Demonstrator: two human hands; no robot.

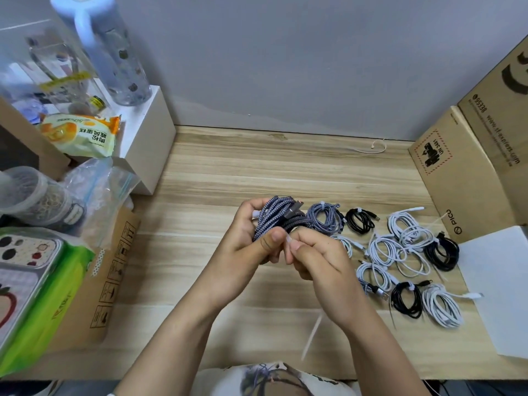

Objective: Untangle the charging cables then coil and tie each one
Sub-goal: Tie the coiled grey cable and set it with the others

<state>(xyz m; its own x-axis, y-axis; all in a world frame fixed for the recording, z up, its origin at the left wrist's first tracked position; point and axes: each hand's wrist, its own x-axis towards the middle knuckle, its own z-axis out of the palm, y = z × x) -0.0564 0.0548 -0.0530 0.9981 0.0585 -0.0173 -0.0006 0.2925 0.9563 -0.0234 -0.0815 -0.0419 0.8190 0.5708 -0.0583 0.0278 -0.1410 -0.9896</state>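
Braided cable coil [278,217] sits bunched above the wooden desk [217,172], gripped in the left hand [248,238] so the loops hold together — while the right hand [317,255] pinches a small white tie [288,239] at the bundle, likely to fasten it. Finished coils [411,252] lie right.

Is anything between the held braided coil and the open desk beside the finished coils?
Nothing visible. The left hand holds the braided coil just above bare desk, with the tied braided coil immediately to its right; the right hand pinches at its edge.
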